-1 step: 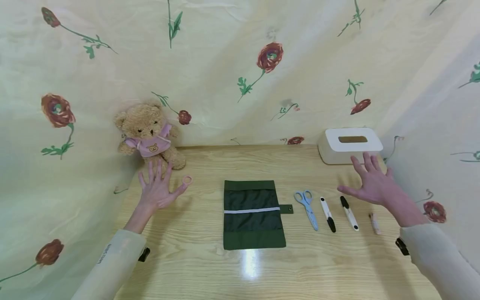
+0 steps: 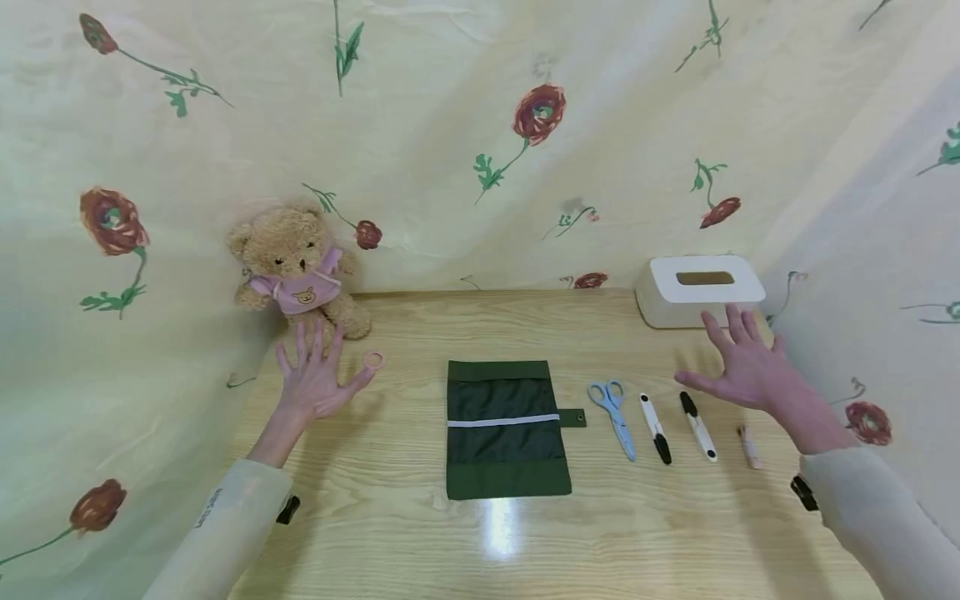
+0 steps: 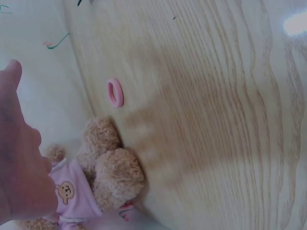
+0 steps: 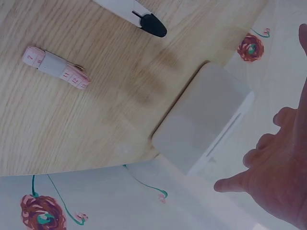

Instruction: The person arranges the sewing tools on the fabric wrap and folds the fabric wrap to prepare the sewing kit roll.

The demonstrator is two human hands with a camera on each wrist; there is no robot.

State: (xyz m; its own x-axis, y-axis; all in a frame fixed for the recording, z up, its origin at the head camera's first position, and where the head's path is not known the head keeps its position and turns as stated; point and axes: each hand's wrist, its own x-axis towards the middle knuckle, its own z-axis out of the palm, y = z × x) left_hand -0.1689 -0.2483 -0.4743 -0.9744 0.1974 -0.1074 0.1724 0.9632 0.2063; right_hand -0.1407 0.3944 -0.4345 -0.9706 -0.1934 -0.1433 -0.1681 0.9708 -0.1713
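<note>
My left hand (image 2: pixel 317 385) is held up with fingers spread, holding nothing. It is nearest a tan teddy bear (image 2: pixel 307 287) in a lilac top and a pink ring (image 2: pixel 374 360); in the left wrist view the ring (image 3: pixel 115 93) lies on the wood. My right hand (image 2: pixel 750 367), also spread and holding nothing, hovers before a white tissue box (image 2: pixel 701 292). Mid-table lies a dark green fabric pouch (image 2: pixel 506 450), laid flat with a white band. Right of it are blue scissors (image 2: pixel 617 423), two white-and-black pen-shaped tools (image 2: pixel 654 425) (image 2: pixel 699 427) and a folded pink tape measure (image 4: pixel 56 67).
A light wooden table (image 2: pixel 390 533) carries everything. Pale cloth (image 2: pixel 420 150) with red flowers rises behind it and along both sides. The bear sits in the back left corner, the tissue box at the back right. A bright glare spot lies in front of the pouch.
</note>
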